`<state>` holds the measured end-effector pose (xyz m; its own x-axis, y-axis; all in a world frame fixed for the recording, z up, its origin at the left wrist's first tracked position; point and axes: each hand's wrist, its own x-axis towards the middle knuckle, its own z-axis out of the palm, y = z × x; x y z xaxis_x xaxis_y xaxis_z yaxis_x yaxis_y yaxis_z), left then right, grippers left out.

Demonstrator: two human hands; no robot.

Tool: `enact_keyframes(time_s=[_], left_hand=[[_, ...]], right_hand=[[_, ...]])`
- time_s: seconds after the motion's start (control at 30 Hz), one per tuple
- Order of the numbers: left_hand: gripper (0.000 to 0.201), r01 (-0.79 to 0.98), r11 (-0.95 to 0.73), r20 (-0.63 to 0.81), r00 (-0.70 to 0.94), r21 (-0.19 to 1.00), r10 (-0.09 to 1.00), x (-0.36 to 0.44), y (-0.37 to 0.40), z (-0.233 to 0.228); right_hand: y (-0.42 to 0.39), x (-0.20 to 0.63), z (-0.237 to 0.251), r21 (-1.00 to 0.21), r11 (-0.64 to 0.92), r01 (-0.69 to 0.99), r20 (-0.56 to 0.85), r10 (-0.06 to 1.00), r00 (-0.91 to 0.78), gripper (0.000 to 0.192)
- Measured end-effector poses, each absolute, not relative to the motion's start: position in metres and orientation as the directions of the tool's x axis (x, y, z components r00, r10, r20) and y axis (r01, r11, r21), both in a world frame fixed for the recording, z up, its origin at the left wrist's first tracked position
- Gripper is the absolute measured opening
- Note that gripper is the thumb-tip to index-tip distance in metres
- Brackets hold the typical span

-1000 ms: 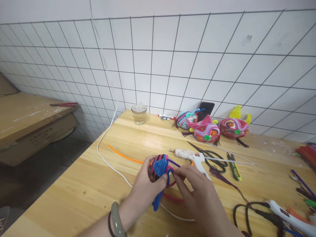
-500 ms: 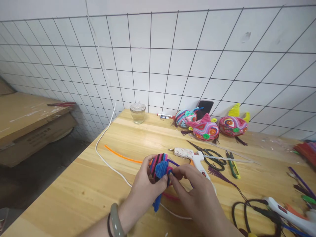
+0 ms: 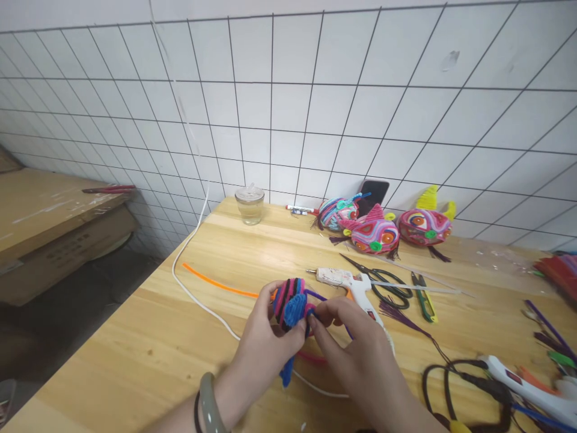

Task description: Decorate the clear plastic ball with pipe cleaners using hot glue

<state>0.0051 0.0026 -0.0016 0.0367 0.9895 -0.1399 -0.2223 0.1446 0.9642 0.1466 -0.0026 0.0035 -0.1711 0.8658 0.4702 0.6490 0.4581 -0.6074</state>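
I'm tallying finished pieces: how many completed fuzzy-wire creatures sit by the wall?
3, in a row along the tiled wall: one blue-striped creature left, by the phone; one pink creature in the middle; one red creature right. Others may be hidden off-frame.

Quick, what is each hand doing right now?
Left hand: closed around the striped pink, black and blue fuzzy pipe-cleaner ball.
Right hand: fingertips pinching the same ball's right side.

No legible text; only blurred, unreadable print on the cardboard box [image 3: 67, 255].
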Motion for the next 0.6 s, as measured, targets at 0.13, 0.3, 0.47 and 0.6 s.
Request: enact_keyframes(time_s=[0.13, 0.3, 0.47, 0.6], left_hand=[[0.042, -0.248, 0.150, -0.138, 0.063, 0.957, 0.988, 0.004, 0.001, -0.004], [0.046, -0.249, 0.161, -0.142, 0.091, 0.955, 0.986, 0.001, 0.002, -0.005], [0.045, -0.267, 0.144, -0.122, 0.096, 0.953, 0.988, -0.004, 0.006, -0.011], [0.045, -0.339, 0.166, -0.144, 0.088, 0.926, 0.986, -0.005, 0.008, -0.020]], right_hand=[[-0.003, 0.145, 0.004, -0.645, 0.421, 0.638, 0.435, 0.889, -0.146, 0.010], [-0.004, 0.146, 0.002, -0.685, 0.423, 0.593, 0.417, 0.895, -0.157, 0.008], [-0.006, 0.147, 0.003, -0.728, 0.464, 0.504, 0.399, 0.885, -0.238, 0.015], [-0.008, 0.144, 0.002, -0.732, 0.452, 0.511, 0.383, 0.892, -0.241, 0.014]])
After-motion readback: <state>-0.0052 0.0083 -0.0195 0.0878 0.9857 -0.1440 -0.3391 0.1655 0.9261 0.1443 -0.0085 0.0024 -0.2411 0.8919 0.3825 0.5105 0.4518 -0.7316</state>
